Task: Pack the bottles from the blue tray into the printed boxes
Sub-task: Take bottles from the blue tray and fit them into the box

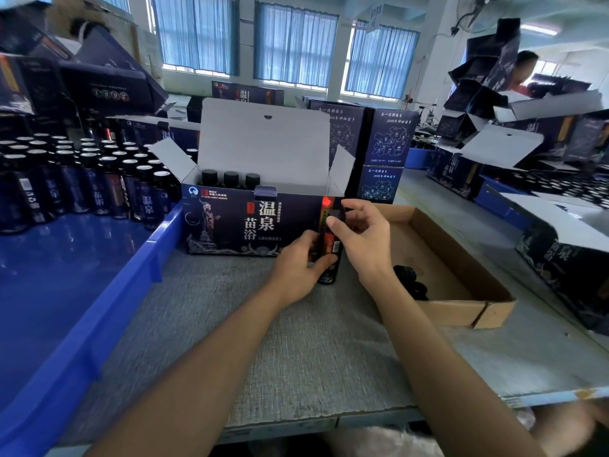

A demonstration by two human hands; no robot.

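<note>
Bottle [330, 239] upright, long axis vertical, against the printed box's [250, 222] right front corner. Left hand [298, 268] grips its lower body, right hand [361, 239] pinches the top. Box mouth lies at 11 o'clock, up and over the front wall; blue tray [158, 255] at 9.

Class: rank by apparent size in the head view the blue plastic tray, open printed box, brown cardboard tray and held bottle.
1. Blue plastic tray
2. Open printed box, flap included
3. Brown cardboard tray
4. Dark labelled bottle
</note>
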